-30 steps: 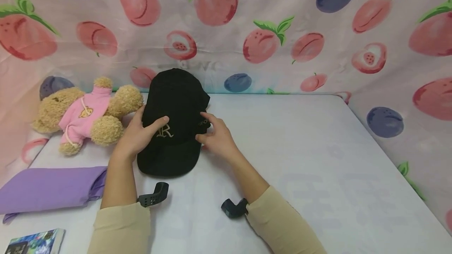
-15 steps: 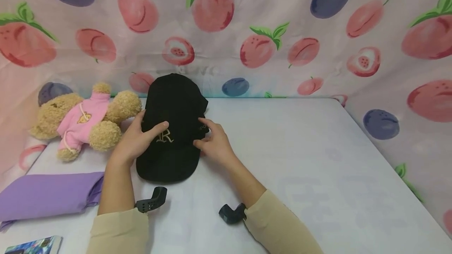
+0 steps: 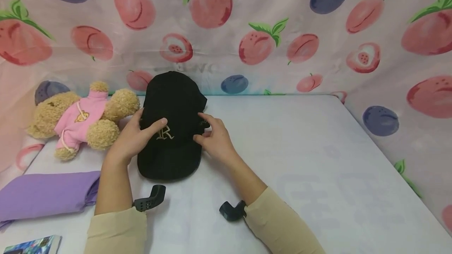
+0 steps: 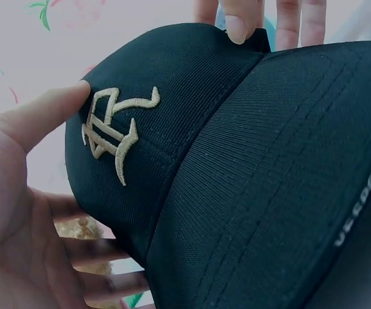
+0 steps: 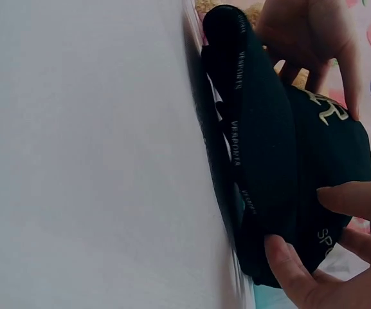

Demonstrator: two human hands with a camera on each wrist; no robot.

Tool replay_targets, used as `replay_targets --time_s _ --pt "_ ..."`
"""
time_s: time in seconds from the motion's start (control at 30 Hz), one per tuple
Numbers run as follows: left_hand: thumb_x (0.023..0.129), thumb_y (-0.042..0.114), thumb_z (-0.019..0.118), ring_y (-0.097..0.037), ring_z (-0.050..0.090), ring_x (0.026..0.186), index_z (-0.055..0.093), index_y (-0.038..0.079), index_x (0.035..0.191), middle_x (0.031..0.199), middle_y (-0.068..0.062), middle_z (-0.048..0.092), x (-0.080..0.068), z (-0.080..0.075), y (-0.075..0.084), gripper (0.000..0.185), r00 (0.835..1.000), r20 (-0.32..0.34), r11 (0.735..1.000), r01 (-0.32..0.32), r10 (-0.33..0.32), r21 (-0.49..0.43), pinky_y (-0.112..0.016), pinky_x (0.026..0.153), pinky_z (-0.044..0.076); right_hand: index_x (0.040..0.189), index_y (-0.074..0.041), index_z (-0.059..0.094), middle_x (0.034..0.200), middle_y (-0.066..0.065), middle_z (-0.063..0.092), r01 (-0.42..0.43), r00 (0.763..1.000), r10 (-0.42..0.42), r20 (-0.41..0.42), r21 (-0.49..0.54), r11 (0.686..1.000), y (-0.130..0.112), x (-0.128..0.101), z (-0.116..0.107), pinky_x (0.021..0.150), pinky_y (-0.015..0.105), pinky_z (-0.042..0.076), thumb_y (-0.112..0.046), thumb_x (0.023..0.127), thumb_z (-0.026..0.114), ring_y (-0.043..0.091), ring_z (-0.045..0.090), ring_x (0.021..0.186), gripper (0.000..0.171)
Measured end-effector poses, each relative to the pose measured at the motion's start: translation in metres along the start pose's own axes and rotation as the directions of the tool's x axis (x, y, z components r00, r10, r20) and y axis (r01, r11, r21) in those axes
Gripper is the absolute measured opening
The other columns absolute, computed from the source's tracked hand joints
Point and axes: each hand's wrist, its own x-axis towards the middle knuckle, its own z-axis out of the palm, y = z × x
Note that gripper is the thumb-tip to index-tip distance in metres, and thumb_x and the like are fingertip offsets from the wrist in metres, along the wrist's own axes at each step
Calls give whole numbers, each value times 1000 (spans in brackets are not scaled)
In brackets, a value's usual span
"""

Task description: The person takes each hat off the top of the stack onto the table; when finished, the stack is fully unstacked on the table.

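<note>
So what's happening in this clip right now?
A person holds a black cap on the white table with both hands. The left hand grips its left side, thumb beside the embroidered emblem; the right hand pinches the right side. A teddy bear in a pink top lies to the left, with a purple cloth nearer the person.

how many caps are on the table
1: a black cap left of the table's middle, held between the left hand and right hand. None other shows.

Both hands forward, left hand and right hand loosely curled, thumbs inward.
</note>
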Motion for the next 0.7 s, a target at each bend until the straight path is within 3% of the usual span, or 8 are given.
replay_targets --time_s 0.27,0.5,0.7 --pt "96 64 58 -40 22 156 1 17 168 171 -18 19 -5 0 12 103 999 -17 999 -29 29 -16 -68 122 22 154 -26 49 148 13 47 -1 1000 1 -4 7 1000 -6 -1 -7 75 29 58 -11 92 74 25 69 106 68" --pt "97 62 57 -42 20 156 -2 17 168 172 -20 15 -8 0 20 102 1000 -8 999 -16 16 -28 -69 121 22 156 -27 47 152 12 44 19 1000 -19 3 -1 1000 -10 -1 -12 77 32 59 -15 95 72 25 70 106 67" --pt "98 60 58 -42 26 154 9 18 168 169 -21 24 -14 -2 25 95 999 -7 999 -46 46 -27 -70 119 25 155 -26 48 151 13 45 25 1000 -25 -8 5 1000 -12 -3 -17 77 33 59 -16 95 72 25 71 105 66"
